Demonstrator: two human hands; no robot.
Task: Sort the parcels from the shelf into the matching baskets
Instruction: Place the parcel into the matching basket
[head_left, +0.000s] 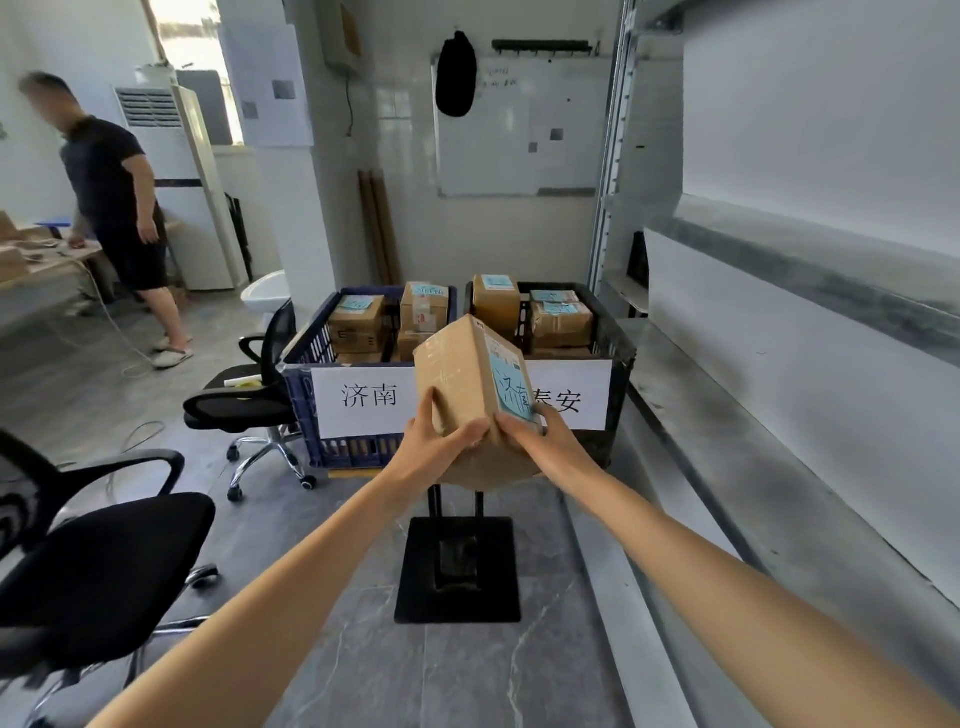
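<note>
Parcel: a brown cardboard box (462, 374), tilted and held in the air in front of the two baskets, covering the gap between their signs; a blue sticker with handwriting on its right face.
Left hand (441, 447): grips the parcel's lower left edge, thumb up along the left face, fingers under the bottom.
Right hand (535, 441): clasps the parcel's lower right corner, fingers curled against the sticker.
Blue basket (306, 353): left of the pair, white sign 济南 (369, 397) on its front wall; boxes (358, 322) stacked inside.
Black basket (618, 353): touching the blue one's right side, white sign (571, 400) partly hidden by the parcel; boxes (561, 317) inside.
Stand (457, 566): black base plate on the floor below the parcel.
Shelf (805, 364): grey metal, along the right.
Office chairs: one (249, 400) beside the blue basket's left wall, one (104, 561) nearer, at the left.
Person (114, 208): dark clothes, standing far left by a table.
</note>
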